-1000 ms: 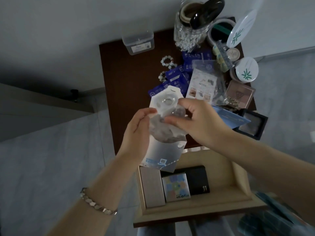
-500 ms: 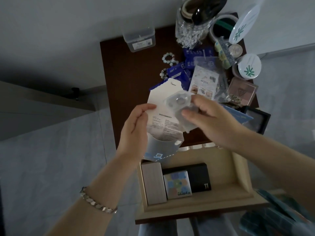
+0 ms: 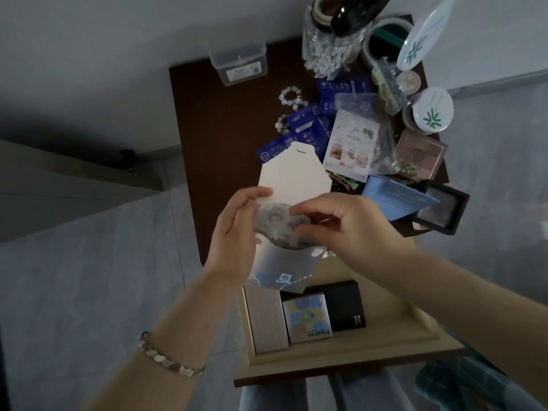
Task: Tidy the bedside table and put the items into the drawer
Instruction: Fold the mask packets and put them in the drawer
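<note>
Now blister [image 3: 275, 219] in right hand [image 3: 353, 232], packet [image 3: 293, 176] left hand [image 3: 234, 232].

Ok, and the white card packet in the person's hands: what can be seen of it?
The white card packet is a flat paper-like sleeve, its pointed top flap open and raised, with a small hang slot near the tip and blue print near the bottom. It is held upright in the air over the front edge of the table and the open drawer. The left hand grips its left side; the right hand pinches a clear blister pack sitting partly in its mouth.
</note>
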`<action>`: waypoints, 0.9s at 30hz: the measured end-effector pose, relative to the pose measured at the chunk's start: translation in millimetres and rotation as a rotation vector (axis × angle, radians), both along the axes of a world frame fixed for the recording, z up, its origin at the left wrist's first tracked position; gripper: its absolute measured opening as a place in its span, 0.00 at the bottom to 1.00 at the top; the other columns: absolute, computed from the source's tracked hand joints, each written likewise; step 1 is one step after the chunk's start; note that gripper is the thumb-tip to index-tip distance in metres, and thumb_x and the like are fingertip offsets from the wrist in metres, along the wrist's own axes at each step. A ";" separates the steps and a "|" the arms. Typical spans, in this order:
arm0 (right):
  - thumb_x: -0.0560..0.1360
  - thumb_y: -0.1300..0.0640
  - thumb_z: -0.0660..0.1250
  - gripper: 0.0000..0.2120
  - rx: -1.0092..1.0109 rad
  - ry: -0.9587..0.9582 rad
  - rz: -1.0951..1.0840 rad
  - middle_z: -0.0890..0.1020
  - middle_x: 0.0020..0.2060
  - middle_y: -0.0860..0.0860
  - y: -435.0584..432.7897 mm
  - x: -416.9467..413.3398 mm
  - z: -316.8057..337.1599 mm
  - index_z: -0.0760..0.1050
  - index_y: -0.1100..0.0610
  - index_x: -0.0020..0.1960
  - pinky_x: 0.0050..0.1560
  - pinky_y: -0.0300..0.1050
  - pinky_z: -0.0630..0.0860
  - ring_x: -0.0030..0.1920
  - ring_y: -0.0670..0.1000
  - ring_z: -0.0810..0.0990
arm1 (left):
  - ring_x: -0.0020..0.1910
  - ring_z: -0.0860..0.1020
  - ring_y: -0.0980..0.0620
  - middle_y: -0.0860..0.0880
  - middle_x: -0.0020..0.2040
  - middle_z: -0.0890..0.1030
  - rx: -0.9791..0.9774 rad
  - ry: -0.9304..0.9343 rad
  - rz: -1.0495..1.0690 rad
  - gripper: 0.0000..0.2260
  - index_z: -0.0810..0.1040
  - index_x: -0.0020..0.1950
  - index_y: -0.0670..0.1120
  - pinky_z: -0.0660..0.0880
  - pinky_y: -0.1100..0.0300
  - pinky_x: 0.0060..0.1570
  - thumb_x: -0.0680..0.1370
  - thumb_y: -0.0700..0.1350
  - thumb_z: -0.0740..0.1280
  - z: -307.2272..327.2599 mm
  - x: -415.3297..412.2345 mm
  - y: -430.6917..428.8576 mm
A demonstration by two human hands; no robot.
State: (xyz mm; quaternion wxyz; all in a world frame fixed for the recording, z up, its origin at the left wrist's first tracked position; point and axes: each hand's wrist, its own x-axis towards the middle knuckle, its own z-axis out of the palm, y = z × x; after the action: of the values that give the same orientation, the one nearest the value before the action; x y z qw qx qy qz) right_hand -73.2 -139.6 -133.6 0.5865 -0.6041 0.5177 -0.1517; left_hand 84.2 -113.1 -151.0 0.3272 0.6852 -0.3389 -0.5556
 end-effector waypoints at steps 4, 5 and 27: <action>0.74 0.54 0.67 0.13 -0.060 0.197 0.178 0.76 0.43 0.41 -0.8 1.4 0.9 0.79 0.49 0.57 0.42 0.28 0.70 0.41 0.37 0.73 | 0.39 0.77 0.62 0.55 0.42 0.77 -0.037 -0.008 -0.064 0.14 0.73 0.48 0.53 0.73 0.69 0.35 0.82 0.40 0.51 0.4 -4.6 0.6; 0.73 0.52 0.68 0.12 -0.045 0.203 0.200 0.77 0.44 0.42 -0.8 1.8 1.2 0.79 0.48 0.56 0.41 0.27 0.70 0.41 0.37 0.73 | 0.39 0.77 0.60 0.54 0.41 0.77 -0.054 -0.028 -0.091 0.14 0.73 0.49 0.54 0.73 0.68 0.34 0.82 0.41 0.51 0.1 -5.4 0.4; 0.78 0.62 0.57 0.12 -0.205 0.370 -0.142 0.79 0.43 0.46 -63.9 -22.5 -1.4 0.76 0.50 0.52 0.30 0.31 0.71 0.32 0.39 0.76 | 0.30 0.71 0.59 0.51 0.45 0.75 0.018 -0.277 -0.084 0.12 0.72 0.58 0.47 0.63 0.73 0.22 0.82 0.41 0.51 -12.7 -10.8 -34.7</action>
State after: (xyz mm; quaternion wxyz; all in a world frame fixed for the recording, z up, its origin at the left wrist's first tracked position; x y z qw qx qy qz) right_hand -95.7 -203.5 -135.0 0.4047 -0.6401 0.6398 -0.1311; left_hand 73.4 -147.8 -163.7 0.2477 0.7435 -0.4043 -0.4716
